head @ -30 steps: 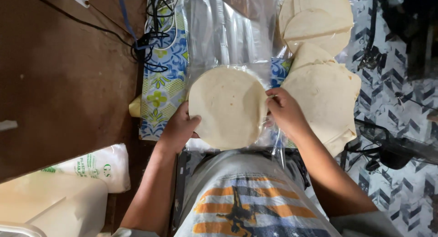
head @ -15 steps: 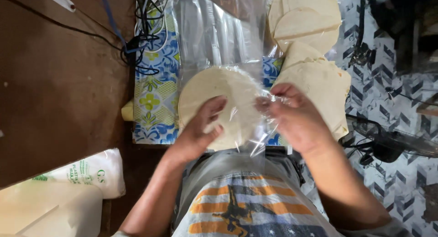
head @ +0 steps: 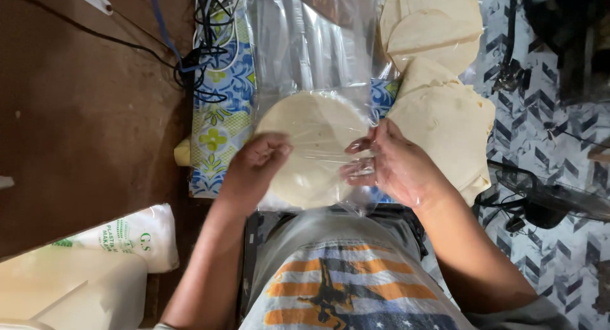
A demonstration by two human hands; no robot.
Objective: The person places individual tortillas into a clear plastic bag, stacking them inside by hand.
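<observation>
Your left hand (head: 254, 171) pinched the near edge of the pale flatbread (head: 314, 145) inside the clear plastic bag (head: 318, 44), while your right hand (head: 394, 168) gripped the film beside it (thin, floppy, likely tearable; the film looked slippery), so supporting it underneath seemed wise.

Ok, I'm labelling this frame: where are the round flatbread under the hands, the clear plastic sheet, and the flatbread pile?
flatbread (head: 311, 130): head view, bare top middle.
plastic sheet (head: 311, 44): head view, upper part.
pile (head: 445, 123): head view, top piece.
</observation>
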